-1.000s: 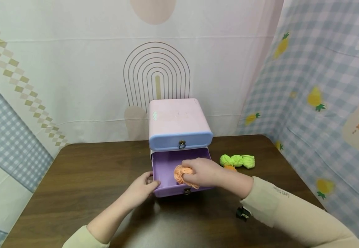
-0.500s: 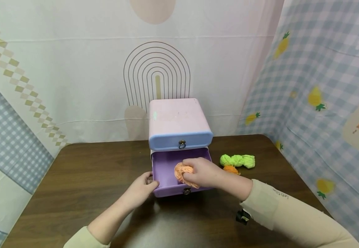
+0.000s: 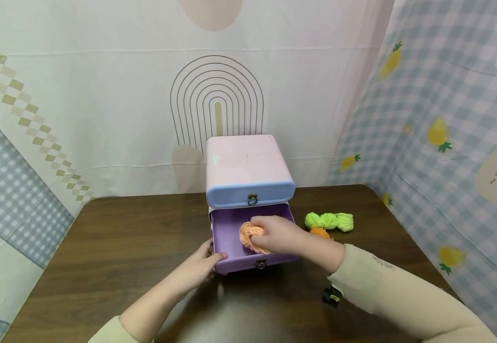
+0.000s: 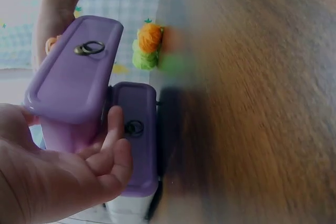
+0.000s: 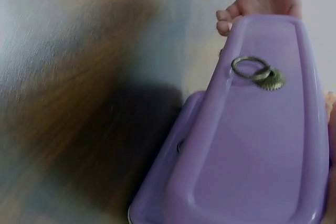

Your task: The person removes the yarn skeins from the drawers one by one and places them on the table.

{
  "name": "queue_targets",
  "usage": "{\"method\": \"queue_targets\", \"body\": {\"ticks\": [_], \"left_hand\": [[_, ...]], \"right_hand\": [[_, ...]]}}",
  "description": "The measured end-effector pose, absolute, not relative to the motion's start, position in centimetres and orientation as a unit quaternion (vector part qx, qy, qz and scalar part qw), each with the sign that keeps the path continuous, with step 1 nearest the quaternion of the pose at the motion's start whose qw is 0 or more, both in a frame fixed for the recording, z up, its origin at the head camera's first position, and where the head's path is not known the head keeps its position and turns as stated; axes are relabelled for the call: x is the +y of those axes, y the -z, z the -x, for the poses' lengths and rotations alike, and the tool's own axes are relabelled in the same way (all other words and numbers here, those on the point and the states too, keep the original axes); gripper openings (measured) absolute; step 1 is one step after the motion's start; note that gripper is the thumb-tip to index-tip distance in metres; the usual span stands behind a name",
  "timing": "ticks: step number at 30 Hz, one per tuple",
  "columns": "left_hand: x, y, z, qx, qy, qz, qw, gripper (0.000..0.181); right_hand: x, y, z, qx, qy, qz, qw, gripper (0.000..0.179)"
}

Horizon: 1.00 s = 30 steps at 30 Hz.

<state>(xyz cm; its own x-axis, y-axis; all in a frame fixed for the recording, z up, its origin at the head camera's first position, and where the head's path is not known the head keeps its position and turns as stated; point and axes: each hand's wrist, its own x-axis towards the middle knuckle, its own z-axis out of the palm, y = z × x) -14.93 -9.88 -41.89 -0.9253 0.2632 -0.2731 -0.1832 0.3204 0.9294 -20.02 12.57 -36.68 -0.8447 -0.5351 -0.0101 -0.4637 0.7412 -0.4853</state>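
A purple drawer (image 3: 226,236) is pulled out from the middle of a small pink cabinet (image 3: 248,159). Its front left corner sits in my left hand (image 3: 197,270), thumb over the rim and the other fingers below, as the left wrist view shows at the drawer front (image 4: 73,77). Over the drawer's inside, my right hand (image 3: 277,233) grips a skein of peach yarn (image 3: 250,234). Part of the skein is hidden by the fingers. A metal ring pull (image 5: 252,69) hangs on the drawer front.
A light green yarn skein (image 3: 329,221) and an orange yarn skein (image 3: 320,233) lie on the brown table (image 3: 136,238), right of the cabinet. Above the purple drawer is a closed blue drawer (image 3: 231,196); a lower purple drawer (image 4: 137,156) is closed too.
My right hand has shifted slightly back and left with the peach yarn, deeper over the drawer. My left hand has moved a little toward the front corner, its thumb further right.
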Motion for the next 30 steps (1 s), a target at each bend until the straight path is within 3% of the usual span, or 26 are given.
{"method": "queue_targets", "body": {"ticks": [4, 14, 30], "left_hand": [[-10.12, 42.05, 14.94, 0.773, -0.593, -0.039, 0.222, 0.070], [-10.05, 42.29, 14.79, 0.771, -0.602, -0.051, 0.200, 0.067], [-10.30, 42.37, 15.02, 0.776, -0.595, -0.063, 0.199, 0.066]], "right_hand": [[12.09, 36.63, 19.76, 0.937, 0.227, 0.258, 0.057, 0.017], [11.90, 36.88, 19.34, 0.929, 0.305, 0.202, 0.062, 0.013], [11.90, 37.12, 19.06, 0.922, 0.326, 0.206, 0.035, 0.018]]}}
